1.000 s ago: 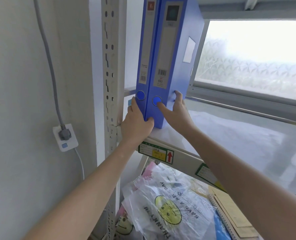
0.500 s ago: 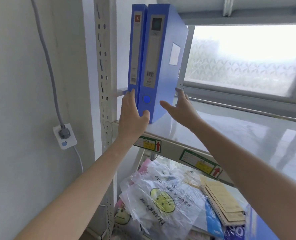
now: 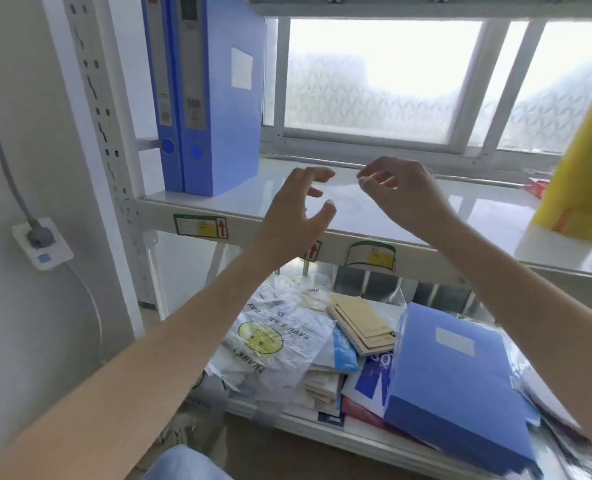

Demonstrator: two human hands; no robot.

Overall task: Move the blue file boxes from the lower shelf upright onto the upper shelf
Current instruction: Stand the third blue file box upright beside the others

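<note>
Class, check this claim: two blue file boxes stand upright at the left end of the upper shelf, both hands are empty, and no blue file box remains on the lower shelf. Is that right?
Not quite. One blue file box lies flat on the lower shelf, as the head view shows. The rest holds: two upright boxes at the left end of the upper shelf, with the left hand and right hand empty.

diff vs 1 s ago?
Both hands let go of the two upright file boxes and drew back toward the person: left hand and right hand now hang open and empty before the upper shelf. The boxes stayed standing at its left end.
</note>
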